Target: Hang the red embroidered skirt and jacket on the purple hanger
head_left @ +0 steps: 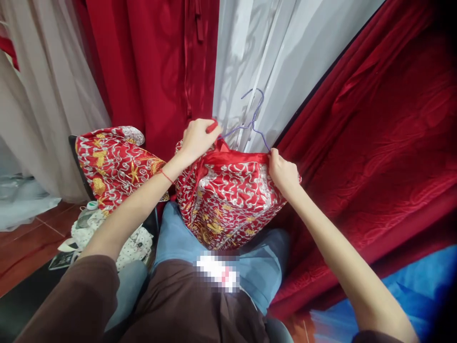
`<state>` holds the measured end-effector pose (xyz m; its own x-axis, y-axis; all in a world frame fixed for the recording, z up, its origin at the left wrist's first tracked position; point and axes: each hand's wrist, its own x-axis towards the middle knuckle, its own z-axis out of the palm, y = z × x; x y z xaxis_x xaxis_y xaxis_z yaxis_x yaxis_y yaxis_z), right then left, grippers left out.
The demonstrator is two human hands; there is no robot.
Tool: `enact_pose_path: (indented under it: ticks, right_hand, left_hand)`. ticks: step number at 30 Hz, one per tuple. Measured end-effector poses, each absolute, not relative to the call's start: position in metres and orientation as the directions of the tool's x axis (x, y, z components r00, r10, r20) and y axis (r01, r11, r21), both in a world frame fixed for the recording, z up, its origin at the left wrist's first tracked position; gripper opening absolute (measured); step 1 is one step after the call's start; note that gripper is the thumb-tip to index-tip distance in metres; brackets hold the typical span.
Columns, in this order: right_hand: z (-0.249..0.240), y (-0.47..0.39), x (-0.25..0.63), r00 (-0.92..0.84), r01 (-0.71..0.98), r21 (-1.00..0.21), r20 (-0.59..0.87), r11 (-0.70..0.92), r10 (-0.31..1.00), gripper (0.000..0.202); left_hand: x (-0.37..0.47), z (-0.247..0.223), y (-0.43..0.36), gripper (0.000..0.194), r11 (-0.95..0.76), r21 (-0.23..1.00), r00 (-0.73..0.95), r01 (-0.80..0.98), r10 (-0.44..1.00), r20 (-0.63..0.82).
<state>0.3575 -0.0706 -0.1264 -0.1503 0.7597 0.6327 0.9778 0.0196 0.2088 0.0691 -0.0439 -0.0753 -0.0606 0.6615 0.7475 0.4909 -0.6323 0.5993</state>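
Note:
A red garment (228,195) with silver and gold embroidery hangs over my lap, its plain red edge at the top. Behind that edge is a purple wire hanger (253,125), hook upward. My left hand (200,137) is closed on the garment's upper left part beside the hanger's left arm, with a bit of red fabric showing at the fingers. At the upper right corner, my right hand (283,172) pinches the garment's edge against the end of the hanger's right arm.
Another embroidered red piece (117,166) lies to the left, above a white dotted cloth (137,245). Red curtain-like fabric (153,62) hangs behind, with white fabric (285,52) at centre. More red fabric (385,157) slopes down the right side, near blue fabric (417,290).

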Motion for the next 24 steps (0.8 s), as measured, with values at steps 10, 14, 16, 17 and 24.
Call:
enact_pose_path:
  ticks: [10, 14, 16, 17, 24]
  right_hand:
    - [-0.15, -0.04, 0.394, 0.034, 0.97, -0.13, 0.91, 0.206, 0.414, 0.043]
    - [-0.149, -0.043, 0.363, -0.212, 0.96, 0.1, 0.873, 0.263, 0.439, 0.038]
    - [-0.148, -0.043, 0.338, -0.455, 0.882, 0.292, 0.731, 0.369, 0.509, 0.04]
    - [-0.147, -0.042, 0.324, -0.526, 0.846, 0.348, 0.668, 0.403, 0.527, 0.044]
    - [-0.126, -0.015, 0.261, -0.644, 0.765, 0.503, 0.569, 0.403, 0.512, 0.039]
  left_hand:
    - [0.024, -0.125, 0.007, 0.056, -0.609, 0.764, 0.204, 0.214, 0.792, 0.575]
    - [0.036, -0.149, 0.017, 0.043, -0.694, 0.603, 0.199, 0.393, 0.704, 0.682]
    - [0.042, -0.152, 0.017, 0.039, -0.702, 0.557, 0.144, 0.444, 0.669, 0.729]
    - [0.045, -0.153, 0.017, 0.038, -0.701, 0.559, 0.119, 0.443, 0.664, 0.738]
    - [0.047, -0.149, 0.013, 0.04, -0.696, 0.652, 0.099, 0.302, 0.703, 0.705]
